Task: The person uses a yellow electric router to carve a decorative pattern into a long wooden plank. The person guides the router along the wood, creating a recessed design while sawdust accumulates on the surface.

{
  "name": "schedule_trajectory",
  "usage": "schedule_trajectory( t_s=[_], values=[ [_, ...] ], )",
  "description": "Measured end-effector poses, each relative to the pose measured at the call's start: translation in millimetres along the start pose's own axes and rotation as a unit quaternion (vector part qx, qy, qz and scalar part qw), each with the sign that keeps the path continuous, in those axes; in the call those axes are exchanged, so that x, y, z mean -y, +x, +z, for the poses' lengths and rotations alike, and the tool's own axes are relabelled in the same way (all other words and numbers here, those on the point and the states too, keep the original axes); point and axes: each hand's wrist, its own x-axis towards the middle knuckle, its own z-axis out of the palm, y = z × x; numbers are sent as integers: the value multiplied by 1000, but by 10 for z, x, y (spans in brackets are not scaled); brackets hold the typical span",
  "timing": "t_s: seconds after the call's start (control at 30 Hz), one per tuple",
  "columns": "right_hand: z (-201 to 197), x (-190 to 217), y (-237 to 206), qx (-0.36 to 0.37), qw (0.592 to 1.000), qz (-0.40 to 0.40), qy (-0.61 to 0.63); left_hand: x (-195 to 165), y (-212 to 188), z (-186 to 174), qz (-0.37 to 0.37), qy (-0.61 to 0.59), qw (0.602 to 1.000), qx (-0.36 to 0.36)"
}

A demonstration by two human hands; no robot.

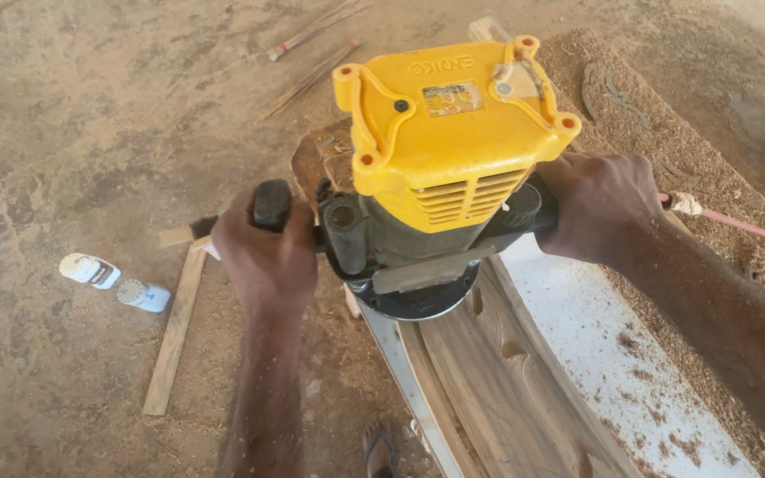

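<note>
Yellow router point(449, 133) sits between left hand point(263, 252) and right hand point(595, 204); both clamp its handles.

Left of the curved carved wooden board point(506, 389), dusty floor point(64, 106) lay open, apart from a thin wooden slat point(173, 332) and what seemed two small white containers point(117, 281).

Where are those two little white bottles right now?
In the head view, the two white bottles lie on the dusty floor at the left, beside a thin wooden strip and left of the left hand.
</note>
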Motion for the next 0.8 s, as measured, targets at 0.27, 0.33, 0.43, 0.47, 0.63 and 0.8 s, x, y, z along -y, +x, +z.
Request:
schedule_trajectory(
  t_s=[0.27, 0.33, 0.43, 0.47, 0.63, 0.8],
  values=[
    [81, -30, 18, 5, 1000, -21, -5, -60, -86, -84, 14, -8, 1000, -14],
    [88, -30, 9, -23, 999, -32, 13, -77, -110, -91, -11, -44, 999, -9],
    [98, -31, 15, -42, 998, -50, 8, -79, -128, -100, 11, -27, 999, -27],
    [101, -28, 4, -42, 998, -52, 2, -74, -138, -106, 18, -17, 999, -27],
    [111, -23, -7, -60, 996, -67, 27, -41, -165, -121, 13, 25, 999, -23],
    [112, -27, 14, -56, 996, -70, 21, -57, -209, -145, 16, -5, 999, -39]
  ],
)
